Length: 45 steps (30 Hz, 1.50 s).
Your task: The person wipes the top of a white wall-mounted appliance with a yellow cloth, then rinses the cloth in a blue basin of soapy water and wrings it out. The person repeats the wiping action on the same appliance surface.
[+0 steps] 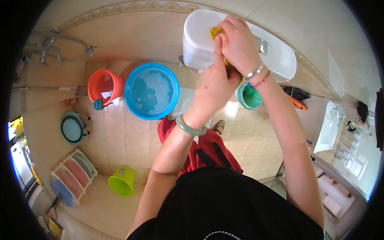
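Tiled floor point(138, 138) below left grip point(215, 82) and right grip point(239, 44).
Both are clamped on a yellow cloth point(216, 33) between them; white cistern point(199, 30) just beyond, blue basin point(151, 116) to their left.

We're seeing glossy beige wall tile point(124, 42), with a patterned border band point(120, 8) curving along it. Floor point(136, 136) is showing pale beige tiles, light glaring off 1 patch. 1 mixer tap point(47, 47) is sticking out at left. White washbasin point(326, 130) is sitting at right. Bright areas are glowing at 2 side edges; we aren't telling window from mirror.
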Each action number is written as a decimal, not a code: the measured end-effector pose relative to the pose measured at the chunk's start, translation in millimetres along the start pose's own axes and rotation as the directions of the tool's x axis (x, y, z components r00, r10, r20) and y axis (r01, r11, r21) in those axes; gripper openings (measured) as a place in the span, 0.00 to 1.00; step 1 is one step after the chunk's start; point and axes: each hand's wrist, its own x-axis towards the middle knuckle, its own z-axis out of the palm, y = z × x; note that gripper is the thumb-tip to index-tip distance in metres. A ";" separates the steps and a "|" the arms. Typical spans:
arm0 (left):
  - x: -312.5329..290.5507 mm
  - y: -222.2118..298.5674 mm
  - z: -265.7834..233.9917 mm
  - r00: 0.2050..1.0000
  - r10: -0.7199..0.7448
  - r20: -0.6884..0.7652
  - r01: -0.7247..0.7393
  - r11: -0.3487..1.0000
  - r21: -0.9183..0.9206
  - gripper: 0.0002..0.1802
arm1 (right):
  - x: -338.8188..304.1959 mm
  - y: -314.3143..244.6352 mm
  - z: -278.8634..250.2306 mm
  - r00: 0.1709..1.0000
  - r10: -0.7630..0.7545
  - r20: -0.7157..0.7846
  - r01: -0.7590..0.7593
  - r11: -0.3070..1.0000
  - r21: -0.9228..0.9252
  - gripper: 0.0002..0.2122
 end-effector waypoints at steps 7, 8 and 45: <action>-0.5 20.0 -8.7 0.995 -0.093 0.038 0.095 0.994 -0.051 0.49 | 1.9 -2.0 3.4 0.997 0.069 0.018 -0.069 0.998 0.008 0.05; -6.7 18.8 -5.3 0.993 -0.113 0.039 0.114 0.993 -0.025 0.49 | -5.5 -3.7 -1.6 0.998 0.067 0.004 -0.067 0.997 0.032 0.05; -24.1 21.5 21.1 0.997 -0.020 0.077 0.008 0.986 0.164 0.52 | -39.1 6.5 -27.5 0.997 0.071 0.013 -0.071 0.997 -0.024 0.04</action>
